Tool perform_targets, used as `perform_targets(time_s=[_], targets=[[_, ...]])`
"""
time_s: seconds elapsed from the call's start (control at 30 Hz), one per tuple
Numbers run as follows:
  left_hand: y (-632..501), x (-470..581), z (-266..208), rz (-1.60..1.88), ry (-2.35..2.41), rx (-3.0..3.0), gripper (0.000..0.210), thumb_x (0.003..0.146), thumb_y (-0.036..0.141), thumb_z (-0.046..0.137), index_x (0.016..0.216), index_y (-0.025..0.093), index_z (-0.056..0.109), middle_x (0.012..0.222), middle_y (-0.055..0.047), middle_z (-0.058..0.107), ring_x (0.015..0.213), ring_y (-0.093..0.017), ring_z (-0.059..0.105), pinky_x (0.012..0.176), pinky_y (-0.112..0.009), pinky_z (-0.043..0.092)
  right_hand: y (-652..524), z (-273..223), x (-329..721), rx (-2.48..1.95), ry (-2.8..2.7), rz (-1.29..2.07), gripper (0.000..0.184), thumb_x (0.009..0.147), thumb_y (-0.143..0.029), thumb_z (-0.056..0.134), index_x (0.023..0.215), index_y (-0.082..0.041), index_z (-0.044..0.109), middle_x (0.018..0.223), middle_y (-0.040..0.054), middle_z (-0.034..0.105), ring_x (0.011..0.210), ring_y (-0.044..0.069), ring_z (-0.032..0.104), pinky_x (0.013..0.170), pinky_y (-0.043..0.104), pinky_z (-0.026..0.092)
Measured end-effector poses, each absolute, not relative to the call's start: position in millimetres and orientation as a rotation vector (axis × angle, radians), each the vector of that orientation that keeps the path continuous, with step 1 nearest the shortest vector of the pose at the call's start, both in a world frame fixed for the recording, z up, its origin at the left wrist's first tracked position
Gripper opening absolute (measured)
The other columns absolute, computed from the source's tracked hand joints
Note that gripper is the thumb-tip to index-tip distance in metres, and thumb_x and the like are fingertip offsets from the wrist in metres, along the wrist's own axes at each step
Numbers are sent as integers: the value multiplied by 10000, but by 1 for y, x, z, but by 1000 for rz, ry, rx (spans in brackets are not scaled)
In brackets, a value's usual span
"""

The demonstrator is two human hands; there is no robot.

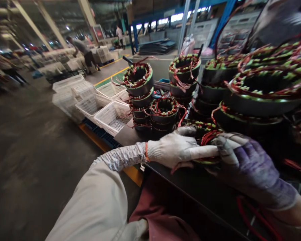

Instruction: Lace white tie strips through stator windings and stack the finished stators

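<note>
A motor stator (203,128) with red wires and pale green insulating tabs sits on the dark tabletop between my two gloved hands. My left hand (177,149), in a white knitted glove, grips its near left side, thumb on the top edge and index finger along the front. From the right, my right hand (253,167), in a purple and white glove, closes on the stator's right side, fingers bent and meeting the left fingertips. Both palms and part of the stator are hidden. Bundled red wires (210,136) rise between the hands.
Stacked stators (140,88) stand behind my left hand, with larger stators (263,103) on the right. White plastic crates (112,117) sit beyond the table's left end. A red cable (253,214) hangs near my right forearm. Other people are in the background.
</note>
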State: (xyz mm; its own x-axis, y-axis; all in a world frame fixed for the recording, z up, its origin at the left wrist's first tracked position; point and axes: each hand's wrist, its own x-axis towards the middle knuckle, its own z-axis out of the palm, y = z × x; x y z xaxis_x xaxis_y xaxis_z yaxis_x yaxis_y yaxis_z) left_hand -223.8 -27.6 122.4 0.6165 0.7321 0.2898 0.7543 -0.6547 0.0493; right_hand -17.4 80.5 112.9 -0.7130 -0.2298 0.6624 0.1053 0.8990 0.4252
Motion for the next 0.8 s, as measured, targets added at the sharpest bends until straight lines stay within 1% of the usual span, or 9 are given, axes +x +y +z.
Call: perform_targets(time_s=[0.1,0.2,0.33,0.37,0.43,0.5,0.57,0.7,0.8], targets=[[-38,-215,115,-573,-1236,-2728,532,992,439,434,1438,158,502,1041,-98,724,1080,-200,653,1211,-417,284,74,121,-12,141,-2354,-521,798,885,-289,583,1548,-78,192,1046,168,631,1033,321,595,876,539,559],[-49,-205,106,-631,-1260,-2748,451,1010,394,406,1390,208,563,976,-55,738,1061,-159,660,1235,-386,248,66,119,-2,232,-2378,-400,664,857,-227,597,1472,-179,353,1034,120,634,1068,301,594,865,517,558],[-65,-209,91,-665,-1191,-2961,314,990,339,470,1230,296,668,1088,-3,750,1142,-144,644,1285,-426,105,40,99,18,235,-2432,-285,562,783,-167,630,1328,-276,546,962,83,642,982,301,602,823,566,546],[-67,-214,86,-734,-1179,-3048,312,961,365,536,1238,291,658,1129,-10,743,1196,-160,625,1284,-432,126,31,93,25,197,-2456,-228,513,770,-175,639,1267,-295,598,965,88,644,985,310,603,825,581,546],[-70,-223,71,-1069,-1317,-3102,455,904,433,630,1323,261,592,1150,-50,735,1226,-187,616,1232,-416,292,15,79,36,112,-2501,-126,412,760,-187,640,1156,-300,667,997,98,648,1011,314,605,814,563,564],[-68,-230,55,-1545,-1720,-2773,566,904,480,617,1400,227,511,1143,-87,725,1165,-195,647,1102,-384,461,5,65,43,75,-2526,-107,354,777,-191,626,1122,-249,680,1022,109,650,1019,303,608,798,520,580],[-64,-231,44,-1796,-2022,-2242,537,928,473,575,1390,208,512,1135,-96,714,1099,-183,664,1031,-369,516,3,51,45,45,-2537,-145,337,819,-207,601,1150,-164,647,1017,126,648,999,292,606,793,500,580],[-50,-227,41,-1620,-2061,-1919,412,918,407,588,1272,197,609,1275,-102,657,1231,-188,587,1122,-372,447,16,22,47,-116,-2511,-230,348,888,-256,566,1198,-97,576,958,122,635,961,264,595,788,449,572],[-33,-228,40,-1657,-2356,-1765,513,886,416,629,1346,198,556,1433,-115,556,1356,-246,500,1174,-436,392,23,5,57,-243,-2468,-339,323,889,-216,567,1200,-133,564,960,103,622,968,249,594,820,433,556]])
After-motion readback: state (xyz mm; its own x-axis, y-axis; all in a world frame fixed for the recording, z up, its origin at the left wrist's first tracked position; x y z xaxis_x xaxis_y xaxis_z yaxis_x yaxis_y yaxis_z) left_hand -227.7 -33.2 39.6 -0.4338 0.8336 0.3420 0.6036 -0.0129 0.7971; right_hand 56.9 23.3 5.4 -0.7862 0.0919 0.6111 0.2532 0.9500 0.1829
